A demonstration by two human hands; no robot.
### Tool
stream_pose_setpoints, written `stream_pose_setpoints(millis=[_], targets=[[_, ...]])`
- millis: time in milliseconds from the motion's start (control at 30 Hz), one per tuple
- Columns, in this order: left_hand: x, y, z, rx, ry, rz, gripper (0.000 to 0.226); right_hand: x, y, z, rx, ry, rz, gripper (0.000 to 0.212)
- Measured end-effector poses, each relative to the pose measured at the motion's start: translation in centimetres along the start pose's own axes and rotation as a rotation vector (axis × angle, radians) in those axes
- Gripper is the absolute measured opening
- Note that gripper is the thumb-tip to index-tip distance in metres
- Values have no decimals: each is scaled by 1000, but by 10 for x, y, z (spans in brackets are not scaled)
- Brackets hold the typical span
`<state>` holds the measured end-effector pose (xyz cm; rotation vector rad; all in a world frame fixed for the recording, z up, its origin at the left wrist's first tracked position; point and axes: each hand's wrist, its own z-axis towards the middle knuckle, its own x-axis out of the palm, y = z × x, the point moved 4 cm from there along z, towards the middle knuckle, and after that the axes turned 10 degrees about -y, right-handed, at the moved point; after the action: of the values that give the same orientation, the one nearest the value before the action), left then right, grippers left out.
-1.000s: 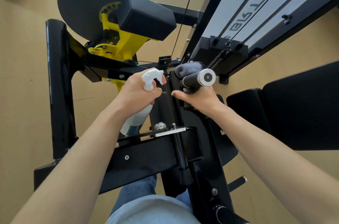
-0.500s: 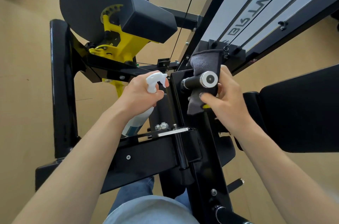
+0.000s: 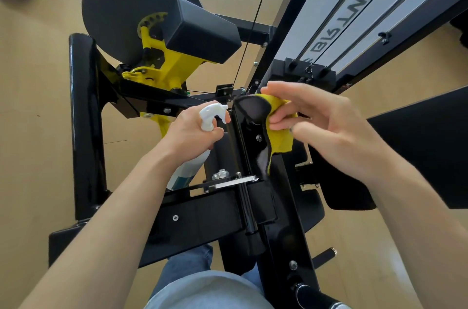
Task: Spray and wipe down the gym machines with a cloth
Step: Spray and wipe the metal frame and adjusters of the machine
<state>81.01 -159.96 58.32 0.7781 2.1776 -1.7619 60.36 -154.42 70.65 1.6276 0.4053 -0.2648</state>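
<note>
A black and yellow gym machine (image 3: 177,73) fills the view below me. My left hand (image 3: 192,134) grips a white spray bottle (image 3: 210,116) by its neck, nozzle pointing right toward the black upright post (image 3: 240,146). My right hand (image 3: 326,121) pinches a yellow and grey cloth (image 3: 278,136) between thumb and fingers, its other fingers spread. The cloth hangs folded over the spot where the short handle was, and the handle's end cap is hidden behind it.
A black pad (image 3: 202,32) and a large black disc (image 3: 121,4) sit at the upper left. The weight stack frame with cables (image 3: 354,20) rises at the upper right. A black seat pad (image 3: 425,146) lies at the right, over a tan floor (image 3: 33,131).
My right hand has lifted off the handle and turned the cloth over, so its yellow side now shows. The left hand with the bottle has stayed put.
</note>
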Motion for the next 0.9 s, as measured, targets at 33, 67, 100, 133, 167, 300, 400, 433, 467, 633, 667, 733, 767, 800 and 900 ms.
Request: stream_pose_setpoints(millis=[33,67,100,133,167,300,400,433,467,633,667,733,767,800,900], targets=[[0,1,0,-7,-3,-3,28,-3,1,3,-6,2,-13,60],[-1,1,0,-10,-6,-6,29,-7,0,5,-21,-6,-43,58],[-1,1,-1,-10,-8,-9,29,-10,-2,8,-43,-5,-93,56],[-2,1,-1,-7,-7,-15,29,-13,-5,11,-72,10,-158,55],[-2,1,-2,-4,-3,-18,28,-13,-9,13,-99,33,-222,55],[0,1,-1,-5,10,-9,30,-4,-33,27,-113,101,-261,54],[-1,-1,0,2,10,-19,29,2,-48,38,-240,-4,-337,41],[-1,-1,-1,6,15,-11,29,5,-53,41,-261,-51,-362,38],[-1,-1,-1,11,22,-3,28,9,-59,43,-268,-99,-368,37],[-2,0,0,-3,22,3,27,46,-75,48,-117,-287,58,22],[-2,-1,1,-6,21,-2,27,53,-77,47,-68,-367,154,28],[-1,-1,2,-9,25,-7,27,63,-87,46,13,-525,213,34],[-1,-2,2,-9,29,-6,27,68,-93,47,61,-575,206,31],[0,-3,2,-9,32,0,28,71,-101,49,97,-594,209,24],[1,-8,1,-4,26,11,33,76,-118,55,159,-586,161,34]])
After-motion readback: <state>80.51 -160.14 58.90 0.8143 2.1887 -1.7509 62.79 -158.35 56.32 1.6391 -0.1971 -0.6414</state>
